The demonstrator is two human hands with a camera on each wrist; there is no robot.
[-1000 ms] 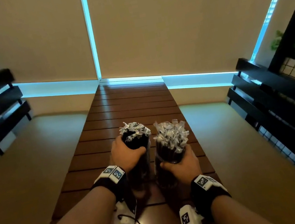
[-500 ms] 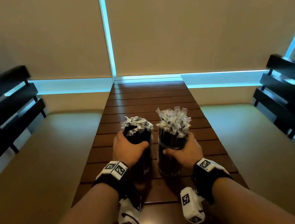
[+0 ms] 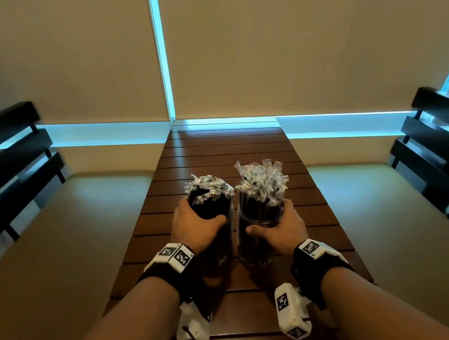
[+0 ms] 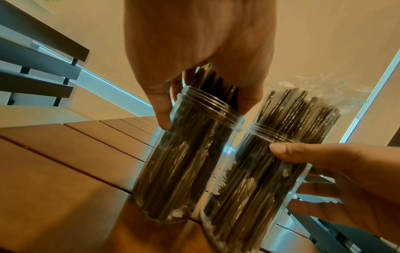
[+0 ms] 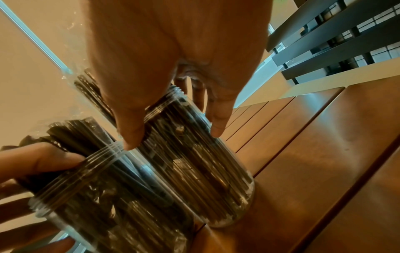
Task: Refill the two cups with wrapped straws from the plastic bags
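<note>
While both cups are standing side by side on the slatted bench (image 3: pixel 214 153), each one is being held near its threaded rim. The left hand (image 3: pixel 194 229) is wrapping its grip around the left cup (image 4: pixel 184 164), thumb and fingers curled at the neck. The right hand (image 3: pixel 278 227) is curling its grip around the right cup (image 4: pixel 255 184) in the same way. Wrapped straws (image 3: pixel 261 184) are sticking well above both rims, their crinkled ends fanning out, so both cups are looking full; no plastic bags are showing in any view.

Tipping is probably the main risk. Both cups are tall and narrow, the packed straws are carrying weight above the rims, and the hands are holding high up, so a sideways nudge on letting go could be toppling one cup into the other, since they are standing just beside each other. Clear plastic walls are likely flexing under a hard squeeze, which could be pushing straws upward and out. Loose wrapper ends could also be catching on withdrawing fingers (image 5: pixel 216 126) and dragging straws along. A base resting across a gap between slats might be rocking slightly.
</note>
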